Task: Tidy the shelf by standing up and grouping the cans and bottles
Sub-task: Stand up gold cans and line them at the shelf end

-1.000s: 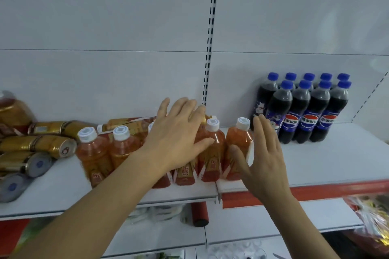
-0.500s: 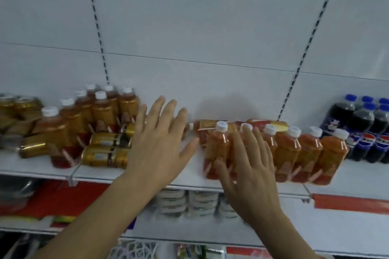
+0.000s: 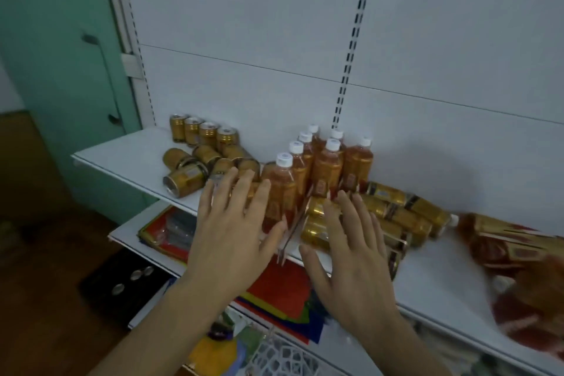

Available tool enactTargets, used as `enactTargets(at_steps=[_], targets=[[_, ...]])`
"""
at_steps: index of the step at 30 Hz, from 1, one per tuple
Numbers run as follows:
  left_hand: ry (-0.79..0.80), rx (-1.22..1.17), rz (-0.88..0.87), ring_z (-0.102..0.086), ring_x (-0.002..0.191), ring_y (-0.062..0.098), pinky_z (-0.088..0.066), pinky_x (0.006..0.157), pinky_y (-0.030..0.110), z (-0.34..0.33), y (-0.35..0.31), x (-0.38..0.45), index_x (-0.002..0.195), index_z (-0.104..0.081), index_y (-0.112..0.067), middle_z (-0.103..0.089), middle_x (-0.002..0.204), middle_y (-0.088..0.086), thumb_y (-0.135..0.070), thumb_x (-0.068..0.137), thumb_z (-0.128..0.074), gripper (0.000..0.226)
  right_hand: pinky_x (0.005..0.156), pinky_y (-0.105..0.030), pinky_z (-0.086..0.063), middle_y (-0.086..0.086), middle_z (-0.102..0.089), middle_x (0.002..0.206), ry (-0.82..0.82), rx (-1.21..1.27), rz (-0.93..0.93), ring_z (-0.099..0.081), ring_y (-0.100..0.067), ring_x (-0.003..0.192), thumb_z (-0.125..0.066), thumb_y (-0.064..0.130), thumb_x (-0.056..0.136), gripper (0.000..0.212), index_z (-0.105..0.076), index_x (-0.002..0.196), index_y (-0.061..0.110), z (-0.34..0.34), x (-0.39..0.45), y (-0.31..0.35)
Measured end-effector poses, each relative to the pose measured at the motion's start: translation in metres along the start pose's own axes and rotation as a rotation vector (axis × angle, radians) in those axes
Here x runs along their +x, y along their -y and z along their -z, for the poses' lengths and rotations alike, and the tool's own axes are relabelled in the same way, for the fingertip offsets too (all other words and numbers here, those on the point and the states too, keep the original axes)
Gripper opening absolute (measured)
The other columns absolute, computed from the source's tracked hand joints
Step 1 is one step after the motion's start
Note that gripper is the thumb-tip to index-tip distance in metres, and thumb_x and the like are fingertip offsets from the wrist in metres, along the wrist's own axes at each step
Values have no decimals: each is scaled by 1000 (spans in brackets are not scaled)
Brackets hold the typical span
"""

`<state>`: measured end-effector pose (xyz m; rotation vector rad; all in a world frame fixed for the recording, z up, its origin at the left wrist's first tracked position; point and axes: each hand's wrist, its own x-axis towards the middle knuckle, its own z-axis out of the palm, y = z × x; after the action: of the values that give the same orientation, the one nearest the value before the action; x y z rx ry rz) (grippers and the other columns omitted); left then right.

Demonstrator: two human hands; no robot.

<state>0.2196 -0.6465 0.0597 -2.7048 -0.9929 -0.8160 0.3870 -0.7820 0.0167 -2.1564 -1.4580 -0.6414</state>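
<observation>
White shelf (image 3: 128, 159) against green wall (image 3: 52, 40)

Green wall (image 3: 55, 40) at left; red packets (image 3: 280, 290) on the lower shelf (image 3: 122, 233).

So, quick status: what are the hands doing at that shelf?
Left hand and right hand open, holding nothing. Four gold cans stand at back; fallen cans lie beside upright tea bottles. Nothing blocking.

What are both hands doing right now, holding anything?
Left hand: open, fingers spread, holding nothing.
Right hand: open, fingers straight over the lying gold cans, holding nothing.
</observation>
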Motion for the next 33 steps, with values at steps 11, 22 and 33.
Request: enactTargets(at_steps=[11, 22, 33], targets=[[-17, -231, -370, -36, 154, 29, -36, 122, 51, -64, 7, 59, 154, -51, -11, -47, 159, 11, -42, 106, -54, 57, 127, -64, -27, -10, -30, 175, 0, -98, -196, -16, -31, 165, -40, 64, 105, 78, -39, 165, 14, -62, 30, -46], [299, -324, -561, -15, 160, 29, -24, 130, 47, -135, -33, 68, 166, -22, -13, -25, 171, 9, -47, 104, -53, 78, 125, -61, -32, -9, -31, 174, 116, -265, -471, -26, -35, 162, -45, 71, 102, 82, -38, 165, 19, -50, -48, -80], [389, -197, -612, -38, 141, 34, -42, 116, 47, -149, -41, 68, 160, -26, -18, -39, 156, 13, -26, 93, -73, 83, 121, -52, -40, -2, -44, 161, 162, -170, -426, -40, -28, 152, -73, 64, 87, 80, -49, 150, 21, -46, -53, -101]])
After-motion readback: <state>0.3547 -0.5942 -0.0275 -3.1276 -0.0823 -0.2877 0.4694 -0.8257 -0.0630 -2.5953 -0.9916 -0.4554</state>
